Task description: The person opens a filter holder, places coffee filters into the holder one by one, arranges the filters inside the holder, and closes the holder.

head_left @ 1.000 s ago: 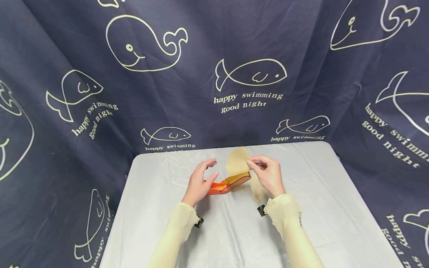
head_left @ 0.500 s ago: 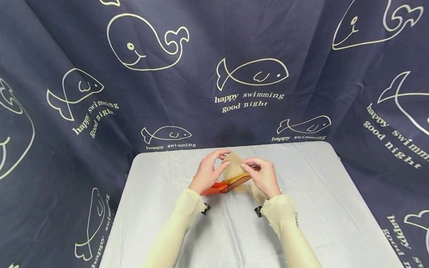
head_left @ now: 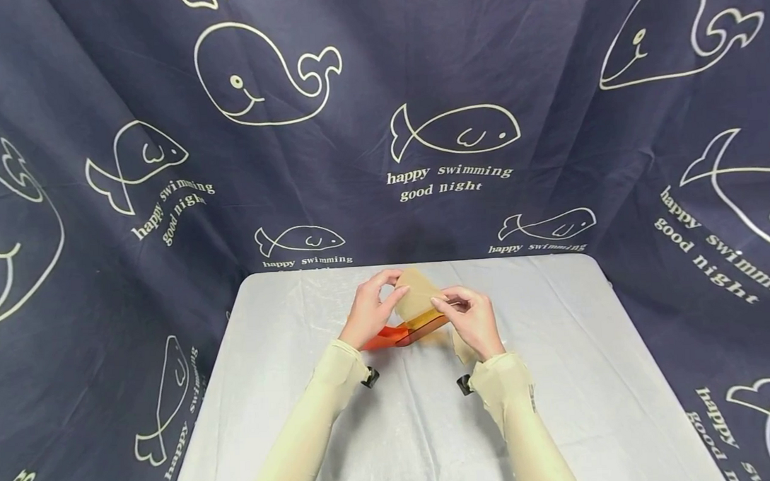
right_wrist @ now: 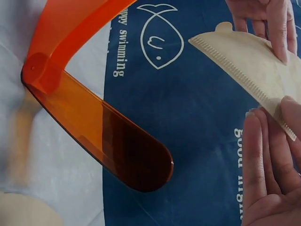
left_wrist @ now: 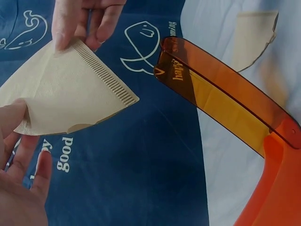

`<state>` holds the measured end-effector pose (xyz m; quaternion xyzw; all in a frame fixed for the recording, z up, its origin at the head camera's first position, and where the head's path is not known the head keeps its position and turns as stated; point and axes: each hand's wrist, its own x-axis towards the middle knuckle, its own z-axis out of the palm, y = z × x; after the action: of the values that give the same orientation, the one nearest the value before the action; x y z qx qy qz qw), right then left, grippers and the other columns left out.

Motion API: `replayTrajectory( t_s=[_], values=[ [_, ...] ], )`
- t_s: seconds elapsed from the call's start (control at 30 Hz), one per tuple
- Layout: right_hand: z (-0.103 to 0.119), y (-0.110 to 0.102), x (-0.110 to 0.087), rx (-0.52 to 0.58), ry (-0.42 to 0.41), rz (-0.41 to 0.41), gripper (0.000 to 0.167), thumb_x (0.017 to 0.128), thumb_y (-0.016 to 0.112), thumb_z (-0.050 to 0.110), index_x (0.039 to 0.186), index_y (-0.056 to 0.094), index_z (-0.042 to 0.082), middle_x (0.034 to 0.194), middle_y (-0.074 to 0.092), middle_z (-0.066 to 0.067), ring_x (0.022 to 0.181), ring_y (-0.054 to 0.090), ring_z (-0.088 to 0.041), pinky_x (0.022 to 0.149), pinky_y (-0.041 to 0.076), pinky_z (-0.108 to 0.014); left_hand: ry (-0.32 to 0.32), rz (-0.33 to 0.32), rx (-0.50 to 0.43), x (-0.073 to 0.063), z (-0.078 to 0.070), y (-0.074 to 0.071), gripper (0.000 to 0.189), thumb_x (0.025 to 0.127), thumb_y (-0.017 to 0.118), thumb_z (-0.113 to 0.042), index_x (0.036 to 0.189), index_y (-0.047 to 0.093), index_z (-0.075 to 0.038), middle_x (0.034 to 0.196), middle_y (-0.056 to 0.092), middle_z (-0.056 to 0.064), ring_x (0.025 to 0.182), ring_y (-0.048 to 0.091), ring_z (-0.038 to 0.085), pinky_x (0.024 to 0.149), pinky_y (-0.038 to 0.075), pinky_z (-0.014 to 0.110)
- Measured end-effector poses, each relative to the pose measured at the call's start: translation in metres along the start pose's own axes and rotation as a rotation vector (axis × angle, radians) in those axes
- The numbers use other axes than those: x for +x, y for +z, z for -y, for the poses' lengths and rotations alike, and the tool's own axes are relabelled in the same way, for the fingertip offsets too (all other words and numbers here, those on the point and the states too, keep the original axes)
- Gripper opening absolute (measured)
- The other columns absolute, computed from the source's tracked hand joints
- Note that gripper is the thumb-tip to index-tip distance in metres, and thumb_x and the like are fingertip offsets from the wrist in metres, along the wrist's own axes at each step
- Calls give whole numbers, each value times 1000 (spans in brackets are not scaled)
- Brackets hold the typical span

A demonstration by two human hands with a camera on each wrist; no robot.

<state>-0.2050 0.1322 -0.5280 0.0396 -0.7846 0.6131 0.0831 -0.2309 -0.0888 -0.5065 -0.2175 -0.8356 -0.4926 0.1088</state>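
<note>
A tan cone coffee filter (head_left: 415, 294) with a crimped edge is held up between both hands. My left hand (head_left: 366, 313) pinches its left side, thumb on the near face in the left wrist view. My right hand (head_left: 475, 321) pinches the crimped edge, as the right wrist view shows. Just below the hands is an orange plastic case (head_left: 383, 338), its hinged see-through amber lid (right_wrist: 131, 146) swung out from the body. A second filter (head_left: 463, 348) lies on the table beside my right wrist, partly hidden by it.
The table (head_left: 404, 438) has a pale, slightly creased cover. Crinkled clear plastic (head_left: 320, 299) lies left of my left hand. A dark blue curtain (head_left: 353, 57) with fish and whale drawings hangs close behind the table's far edge.
My left hand moved right from beside the case and took hold of the filter, which only my right hand held before. The filter has shifted slightly left; the case stays put.
</note>
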Motion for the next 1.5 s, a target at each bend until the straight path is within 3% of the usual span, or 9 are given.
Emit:
replayTrajectory(
  t_s=[0.17, 0.4, 0.53, 0.7, 0.87, 1.13, 1.33, 1.5],
  values=[
    [-3, 1, 0, 6, 6, 20, 16, 91, 80, 9, 101, 78, -2, 96, 76, -21, 80, 73, -10, 74, 57, -16, 4, -8, 3, -1, 1, -2, 23, 98, 73, -20, 120, 71, -14, 103, 74, 1, 103, 68, 18, 101, 53, 44],
    [-8, 1, 1, -62, -106, 19, 13, 89, 83, 18, 97, 81, 7, 92, 78, -11, 77, 71, -7, 72, 57, -17, 19, 2, -19, 1, -3, -11, 35, 95, 77, -16, 128, 68, -15, 109, 75, 2, 108, 69, 16, 104, 51, 43],
    [-10, 0, 1, -129, -148, 34, 9, 89, 83, 16, 96, 81, 10, 91, 79, -7, 77, 72, -8, 71, 57, -19, 44, 27, -26, 5, -5, -15, 36, 93, 79, -17, 127, 68, -19, 107, 75, -1, 106, 69, 13, 105, 51, 41],
    [-10, -1, 1, -167, -167, 57, 8, 89, 82, 14, 96, 81, 10, 92, 79, -6, 78, 73, -12, 72, 58, -20, 48, 71, -2, 6, -4, -15, 28, 93, 78, -16, 121, 72, -13, 110, 76, 1, 102, 68, 14, 100, 53, 38],
    [-10, -2, 1, -135, -158, 40, 8, 89, 82, 15, 96, 81, 11, 93, 79, -6, 78, 72, -10, 72, 58, -20, 39, 80, 10, 4, -2, -11, 20, 97, 75, -19, 116, 74, -13, 114, 76, -2, 102, 64, 14, 95, 54, 34],
    [-14, -3, -2, -50, -90, 35, 15, 89, 83, 21, 99, 81, 10, 96, 78, -10, 83, 72, -9, 76, 59, -21, 40, 11, -46, -1, -1, -7, 18, 98, 73, -20, 114, 75, -13, 112, 75, -2, 101, 63, 16, 93, 53, 35],
    [-21, -1, -6, -66, -89, 73, 10, 90, 81, 16, 89, 78, 6, 89, 76, -10, 81, 72, -11, 76, 59, -22, 23, -20, -83, -5, -3, -6, 19, 97, 74, -19, 115, 74, -14, 112, 74, -2, 101, 64, 15, 90, 52, 31],
    [-19, 1, -4, -79, -81, 55, 10, 91, 80, 12, 89, 77, 2, 88, 76, -14, 80, 72, -17, 74, 58, -20, 38, -12, -92, -4, -2, -8, 23, 97, 74, -18, 120, 73, -13, 112, 75, 2, 103, 67, 16, 95, 52, 34]
  ],
)
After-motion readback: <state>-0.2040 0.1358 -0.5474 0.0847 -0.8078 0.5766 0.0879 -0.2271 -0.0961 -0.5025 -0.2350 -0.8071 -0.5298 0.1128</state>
